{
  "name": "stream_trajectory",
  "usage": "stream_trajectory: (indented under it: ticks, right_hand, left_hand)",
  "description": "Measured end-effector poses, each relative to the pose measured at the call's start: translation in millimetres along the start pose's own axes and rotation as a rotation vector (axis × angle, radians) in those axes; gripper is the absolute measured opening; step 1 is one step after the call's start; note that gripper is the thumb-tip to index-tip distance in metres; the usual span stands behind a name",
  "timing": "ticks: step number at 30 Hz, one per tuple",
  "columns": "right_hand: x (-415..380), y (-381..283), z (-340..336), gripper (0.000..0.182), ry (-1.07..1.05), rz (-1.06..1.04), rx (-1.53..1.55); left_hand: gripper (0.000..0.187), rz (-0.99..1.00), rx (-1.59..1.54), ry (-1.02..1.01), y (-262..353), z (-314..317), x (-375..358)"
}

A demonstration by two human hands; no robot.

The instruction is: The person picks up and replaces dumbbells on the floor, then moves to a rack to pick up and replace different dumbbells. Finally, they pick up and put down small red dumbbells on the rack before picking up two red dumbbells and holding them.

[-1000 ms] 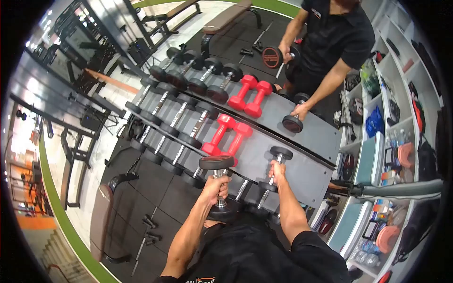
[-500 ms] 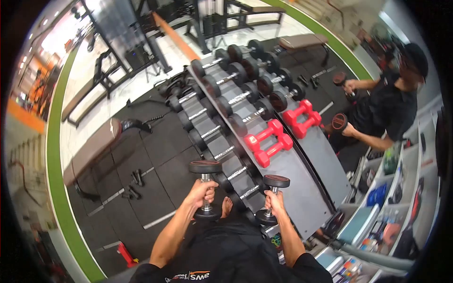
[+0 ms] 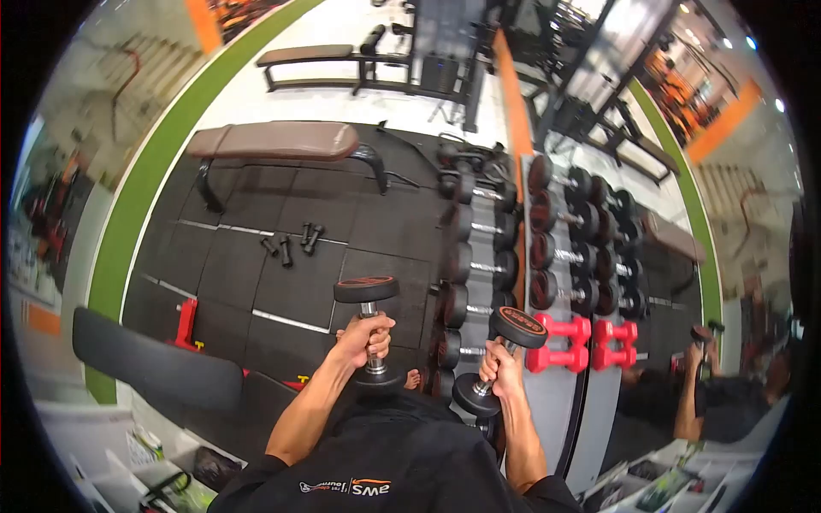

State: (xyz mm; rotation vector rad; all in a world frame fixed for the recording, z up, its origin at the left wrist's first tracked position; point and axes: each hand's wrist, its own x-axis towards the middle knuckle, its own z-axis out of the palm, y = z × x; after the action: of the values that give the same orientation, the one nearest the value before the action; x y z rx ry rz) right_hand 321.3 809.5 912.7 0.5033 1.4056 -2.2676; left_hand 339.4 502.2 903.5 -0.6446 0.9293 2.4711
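My left hand (image 3: 366, 339) is wrapped round the handle of a black dumbbell (image 3: 367, 291), which stands upright in front of my chest. My right hand (image 3: 501, 368) grips a second black dumbbell (image 3: 519, 327), tilted with its top end leaning to the right. Both dumbbells have red markings on their top ends and are held apart from each other. The dark shirt (image 3: 402, 462) lies just below my hands. Close beyond the right dumbbell, red dumbbells (image 3: 558, 344) rest on the rack.
A rack (image 3: 483, 278) of black dumbbells runs ahead, beside a mirror (image 3: 629, 282) reflecting a person. A brown bench (image 3: 274, 141) stands ahead left, small black dumbbells (image 3: 286, 250) lie on the floor mats, and a dark padded seat (image 3: 158, 359) is at the left.
The view has turned left, so the rack and red dumbbells appear farther right and the padded seat has come into view. The right dumbbell leans more; both hands keep their hold.
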Motion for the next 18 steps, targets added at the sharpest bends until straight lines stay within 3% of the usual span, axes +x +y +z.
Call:
stream_trajectory:
  ticks: [6, 8, 18]
  right_hand:
    - [35.2, -16.5, 95.4, 0.017, -0.239, -0.007, -0.161]
    - [51.2, -17.2, 119.5, 0.025, -0.308, -0.006, -0.217]
    - [108.3, -12.7, 253.3, 0.043, -0.403, 0.017, -0.367]
  left_hand:
    - [0.037, 0.137, -0.104, 0.018, 46.8, -48.3, -34.5]
    - [0.038, 0.192, -0.124, 0.063, 65.7, -64.0, -40.7]
    - [0.036, 0.343, -0.276, 0.156, 141.2, -128.1, -59.8]
